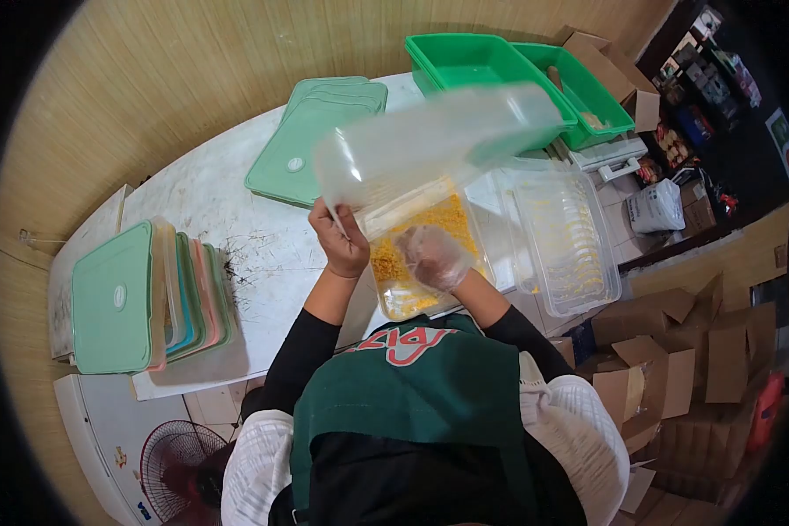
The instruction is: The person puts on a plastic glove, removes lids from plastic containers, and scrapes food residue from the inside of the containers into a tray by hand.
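Observation:
My bare left hand grips the near edge of a translucent plastic container, which is tilted up and blurred by motion. Below it, a clear tray holds yellow shreds. My right hand, in a clear plastic glove, is over the shreds in that tray; its fingers are not clear enough to read. Right of it, another translucent container has yellow residue on its surface. Behind my left hand, green lids lie stacked on the white table.
Two green bins stand at the back right. Several lidded containers stand on edge at the left. A red fan is on the floor by a white appliance. Open cardboard boxes crowd the right side.

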{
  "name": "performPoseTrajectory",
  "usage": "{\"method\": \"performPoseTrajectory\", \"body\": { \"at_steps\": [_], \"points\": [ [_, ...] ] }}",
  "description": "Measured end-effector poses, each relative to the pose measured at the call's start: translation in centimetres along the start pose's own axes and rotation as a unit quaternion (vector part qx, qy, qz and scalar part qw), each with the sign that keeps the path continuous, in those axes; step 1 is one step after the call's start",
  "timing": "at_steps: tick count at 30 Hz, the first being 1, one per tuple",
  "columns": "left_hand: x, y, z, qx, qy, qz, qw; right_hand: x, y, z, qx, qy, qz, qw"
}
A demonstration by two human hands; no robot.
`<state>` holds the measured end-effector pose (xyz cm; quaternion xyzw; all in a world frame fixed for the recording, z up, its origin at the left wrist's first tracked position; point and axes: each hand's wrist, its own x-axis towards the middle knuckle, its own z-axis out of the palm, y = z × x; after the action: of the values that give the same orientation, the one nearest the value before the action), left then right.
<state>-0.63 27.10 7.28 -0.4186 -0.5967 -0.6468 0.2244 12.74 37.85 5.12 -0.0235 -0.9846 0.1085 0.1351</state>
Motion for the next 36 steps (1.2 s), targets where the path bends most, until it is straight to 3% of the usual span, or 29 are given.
{"method": "performPoseTrajectory", "body": {
  "at_steps": [2,5,8,10,11,12,14,16,18,21,22,25,26,29,30,33,34,35,36],
  "points": [
    [0.4,0.0,-0.2,0.02,0.037,-0.034,0.999,-0.4,-0.3,-2.0,0.061,0.182,-0.018,0.981],
    [0.0,-1.4,-0.8,-0.105,0.06,-0.124,0.985,-1.2,-1.1,-3.6,-0.097,0.378,0.05,0.919],
    [-0.6,-1.8,-1.6,-0.12,0.047,-0.125,0.984,-0.9,-0.6,-3.8,-0.021,0.487,0.01,0.873],
    [-1.9,-2.3,-2.4,-0.138,0.007,-0.117,0.984,-1.1,-0.4,-3.4,-0.056,0.401,-0.026,0.914],
    [-3.2,-3.1,-2.8,-0.22,0.001,-0.201,0.955,-1.2,-0.5,-3.0,-0.073,0.355,-0.041,0.931],
    [-5.0,-4.2,-3.1,-0.298,-0.006,-0.283,0.912,-0.8,-0.9,-2.1,-0.099,0.224,0.054,0.968],
    [-7.0,-5.8,-2.9,-0.438,-0.019,-0.433,0.788,-0.7,-0.3,-0.6,-0.08,0.236,0.041,0.967],
    [-6.0,-5.0,-2.3,-0.322,-0.012,-0.318,0.892,-0.9,-0.5,-0.2,-0.077,0.249,0.053,0.964],
    [-5.1,-3.5,-2.3,-0.195,-0.005,-0.195,0.961,-0.5,0.1,-0.7,-0.13,0.217,0.054,0.966],
    [-2.5,-0.9,-2.5,0.007,0.005,0.01,1.0,-0.9,-0.1,-2.3,-0.121,0.227,0.101,0.961],
    [-1.6,-0.3,-2.4,0.02,0.009,0.012,1.0,-1.0,-0.1,-3.2,-0.105,0.239,0.12,0.958],
    [-1.5,1.1,-1.6,-0.202,0.049,-0.148,0.967,-1.6,-0.1,-6.1,-0.161,0.408,0.195,0.877],
    [-1.2,2.0,-1.7,-0.234,0.023,-0.203,0.951,-1.5,0.0,-8.0,-0.146,0.422,0.217,0.868],
    [-1.0,3.7,-0.3,-0.33,0.078,-0.335,0.879,-1.7,3.3,-7.6,0.012,0.433,0.267,0.861],
    [-0.9,4.6,-0.2,-0.351,0.068,-0.398,0.845,-1.6,2.1,-10.5,0.154,0.355,0.331,0.86],
    [-1.0,5.1,0.2,-0.377,-0.002,-0.445,0.812,-4.1,8.9,-7.3,0.255,0.291,0.358,0.85],
    [-0.9,5.5,0.4,-0.381,-0.034,-0.427,0.82,-4.6,9.5,-7.9,0.253,0.331,0.314,0.853],
    [-0.7,6.0,0.6,-0.383,-0.065,-0.408,0.826,-6.1,9.9,-9.1,0.225,0.295,0.311,0.875],
    [-0.7,6.3,0.7,-0.385,-0.095,-0.389,0.832,-7.3,9.6,-11.5,0.241,0.275,0.352,0.862]
  ]
}}
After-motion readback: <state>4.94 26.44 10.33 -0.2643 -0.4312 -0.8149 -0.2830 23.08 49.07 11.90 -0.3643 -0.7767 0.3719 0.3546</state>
